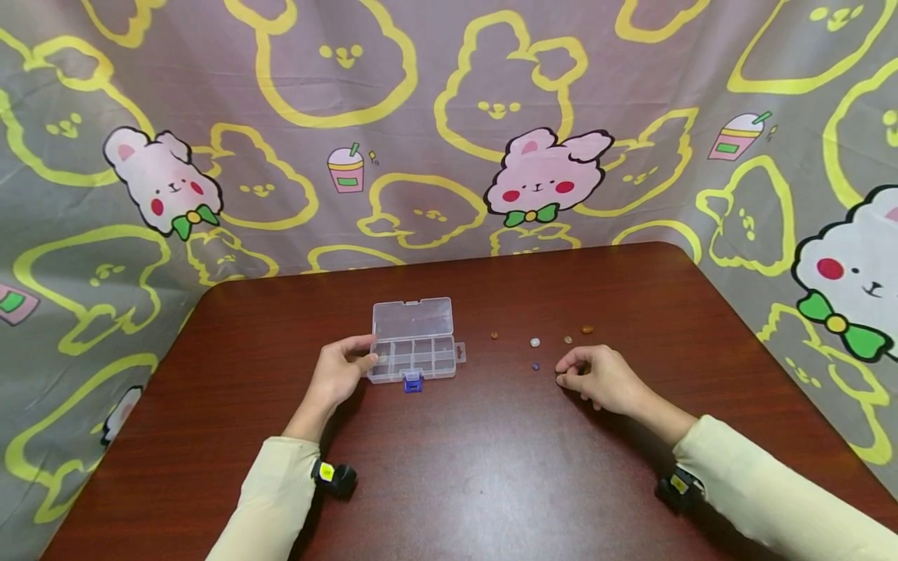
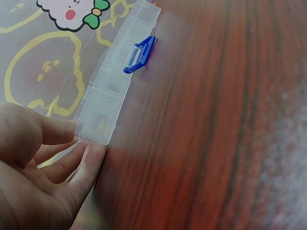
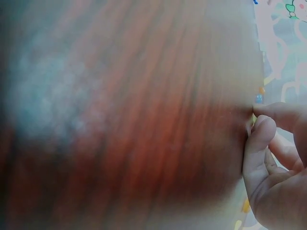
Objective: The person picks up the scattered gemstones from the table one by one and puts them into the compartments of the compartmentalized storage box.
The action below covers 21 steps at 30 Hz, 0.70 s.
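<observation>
A clear plastic compartment box [image 1: 412, 359] lies with its lid [image 1: 412, 319] raised at the back and a blue latch [image 1: 412, 382] at its front. My left hand [image 1: 338, 372] grips the box's left end, thumb at the front corner in the left wrist view. A small yellowish spot [image 2: 103, 125] shows through the end compartment. My right hand [image 1: 602, 380] is low over the table, thumb and forefinger pinching a tiny stone mostly hidden by the fingertips. Closest to it lies a dark blue stone [image 1: 536, 366]; a white stone [image 1: 535, 342] and a pale brownish stone [image 1: 568, 340] are behind.
An amber stone [image 1: 587, 329] lies farther back on the right, and a small orange-brown stone [image 1: 494, 335] sits between the box and the white stone. The brown wooden table [image 1: 449, 467] ends at a patterned cloth [image 1: 421, 156] behind and at the sides.
</observation>
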### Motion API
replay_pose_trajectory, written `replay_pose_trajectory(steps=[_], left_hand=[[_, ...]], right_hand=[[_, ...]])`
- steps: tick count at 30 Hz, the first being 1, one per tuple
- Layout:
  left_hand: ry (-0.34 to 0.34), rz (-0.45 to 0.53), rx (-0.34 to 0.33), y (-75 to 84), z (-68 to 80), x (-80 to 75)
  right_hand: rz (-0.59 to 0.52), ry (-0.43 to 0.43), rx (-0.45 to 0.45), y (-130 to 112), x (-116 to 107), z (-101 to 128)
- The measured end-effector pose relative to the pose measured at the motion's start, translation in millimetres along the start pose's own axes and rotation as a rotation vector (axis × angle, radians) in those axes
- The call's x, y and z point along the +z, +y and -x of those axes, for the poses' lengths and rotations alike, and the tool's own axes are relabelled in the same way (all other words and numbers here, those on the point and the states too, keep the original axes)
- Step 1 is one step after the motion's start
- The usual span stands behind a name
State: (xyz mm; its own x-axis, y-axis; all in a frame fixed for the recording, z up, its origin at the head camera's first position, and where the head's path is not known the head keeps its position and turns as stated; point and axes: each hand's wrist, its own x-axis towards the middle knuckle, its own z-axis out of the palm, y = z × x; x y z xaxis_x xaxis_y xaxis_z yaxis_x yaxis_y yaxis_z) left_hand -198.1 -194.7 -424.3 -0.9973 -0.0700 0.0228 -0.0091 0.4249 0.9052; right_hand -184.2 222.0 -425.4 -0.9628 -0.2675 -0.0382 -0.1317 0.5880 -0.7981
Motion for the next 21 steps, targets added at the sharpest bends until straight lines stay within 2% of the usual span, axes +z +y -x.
replay_pose_trajectory(steps=[10, 17, 21], left_hand=[[-0.006, -0.001, -0.005, 1.4, 0.6, -0.5], [0.016, 0.027, 0.061, 0.1, 2.3, 0.3], [0.005, 0.013, 0.020, -1.8, 0.1, -0.1]], right_hand=[[-0.009, -0.007, 0.004, -1.7, -0.7, 0.7], [-0.014, -0.004, 0.011, -5.0, 0.1, 1.1], [-0.018, 0.000, 0.004, -7.7, 1.3, 1.4]])
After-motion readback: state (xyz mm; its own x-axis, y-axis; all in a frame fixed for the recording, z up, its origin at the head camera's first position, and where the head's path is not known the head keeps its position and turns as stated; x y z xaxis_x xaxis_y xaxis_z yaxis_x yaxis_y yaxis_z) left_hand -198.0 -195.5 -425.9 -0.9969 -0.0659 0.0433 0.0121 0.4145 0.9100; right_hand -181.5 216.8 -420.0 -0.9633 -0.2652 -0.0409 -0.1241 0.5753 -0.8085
